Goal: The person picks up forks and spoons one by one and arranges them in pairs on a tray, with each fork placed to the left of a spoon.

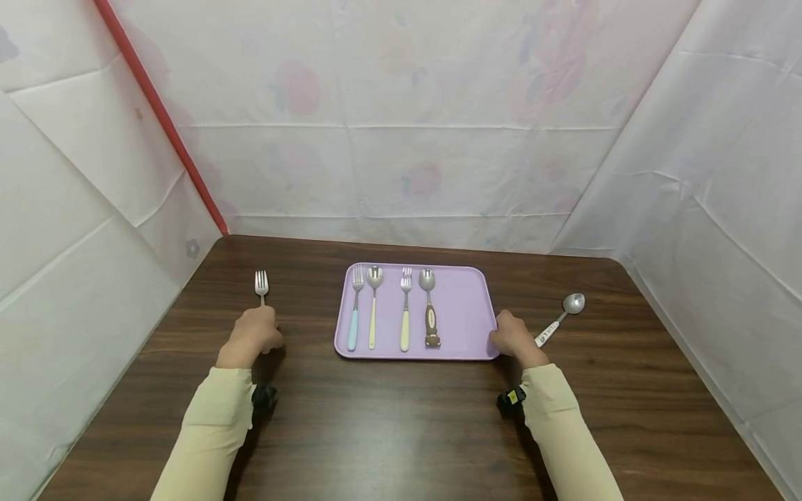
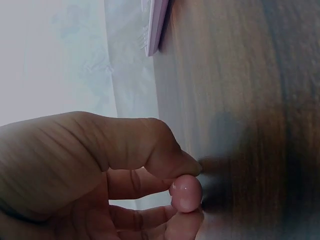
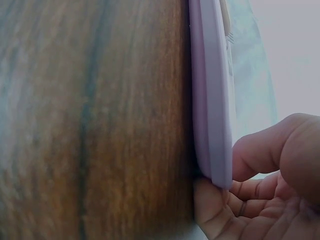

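My left hand (image 1: 250,334) grips a fork (image 1: 261,284) at the left of the table, its metal tines pointing away from me. The pink handle end (image 2: 187,194) shows between thumb and fingers in the left wrist view. At the near right corner of the purple tray (image 1: 464,313), my right hand (image 1: 512,337) pinches the rim, thumb above and a finger low against the edge. On the tray lie a blue-handled fork (image 1: 354,327), a spoon with a thin cream handle (image 1: 372,323), a yellow-handled fork (image 1: 404,330) and a brown bear-handled spoon (image 1: 431,323).
Just right of my right hand, a spoon with a white patterned handle (image 1: 548,334) lies slanted on the dark wooden table (image 1: 376,431). White printed sheeting (image 1: 401,174) rises behind the table and along both sides. A red strip (image 1: 163,115) runs down the left corner.
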`<state>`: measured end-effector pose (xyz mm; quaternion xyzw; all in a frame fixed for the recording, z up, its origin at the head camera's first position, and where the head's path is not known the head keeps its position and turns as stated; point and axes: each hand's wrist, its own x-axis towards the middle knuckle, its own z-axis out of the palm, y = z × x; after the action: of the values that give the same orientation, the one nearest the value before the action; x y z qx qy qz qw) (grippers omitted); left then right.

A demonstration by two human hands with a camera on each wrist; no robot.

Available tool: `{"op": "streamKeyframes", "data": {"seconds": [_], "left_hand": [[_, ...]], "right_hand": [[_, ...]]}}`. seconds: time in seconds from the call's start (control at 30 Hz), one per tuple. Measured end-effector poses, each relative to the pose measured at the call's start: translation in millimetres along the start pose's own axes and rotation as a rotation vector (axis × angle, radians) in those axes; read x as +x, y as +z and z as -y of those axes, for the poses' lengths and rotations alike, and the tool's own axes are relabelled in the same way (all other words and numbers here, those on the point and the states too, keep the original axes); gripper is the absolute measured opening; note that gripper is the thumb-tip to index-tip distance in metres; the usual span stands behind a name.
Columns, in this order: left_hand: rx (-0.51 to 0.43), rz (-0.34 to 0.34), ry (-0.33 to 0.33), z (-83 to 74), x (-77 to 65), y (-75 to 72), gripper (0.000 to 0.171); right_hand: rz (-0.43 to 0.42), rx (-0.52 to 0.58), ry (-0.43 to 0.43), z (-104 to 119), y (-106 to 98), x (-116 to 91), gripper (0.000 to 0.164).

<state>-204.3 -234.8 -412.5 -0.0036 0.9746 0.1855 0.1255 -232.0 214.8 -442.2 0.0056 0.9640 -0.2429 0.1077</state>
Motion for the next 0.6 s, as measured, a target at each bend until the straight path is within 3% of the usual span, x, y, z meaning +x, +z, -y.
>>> {"op": "streamKeyframes", "data": {"seconds": [0.17, 0.33, 0.6], "left_hand": [[-0.004, -0.008, 0.003, -2.3, -3.0, 1.4, 0.029], [-0.011, -0.022, 0.021, -8.0, -1.9, 0.9, 0.026], [-0.061, -0.175, 0.118, -23.1, 3.7, 6.5, 0.008]], "right_hand": [[0.005, 0.002, -0.005, -1.1, -0.7, 0.2, 0.014], [0.013, -0.002, -0.014, -1.8, -2.4, 0.1, 0.014], [0.032, 0.014, -0.001, -1.5, -4.4, 0.5, 0.008]]}}
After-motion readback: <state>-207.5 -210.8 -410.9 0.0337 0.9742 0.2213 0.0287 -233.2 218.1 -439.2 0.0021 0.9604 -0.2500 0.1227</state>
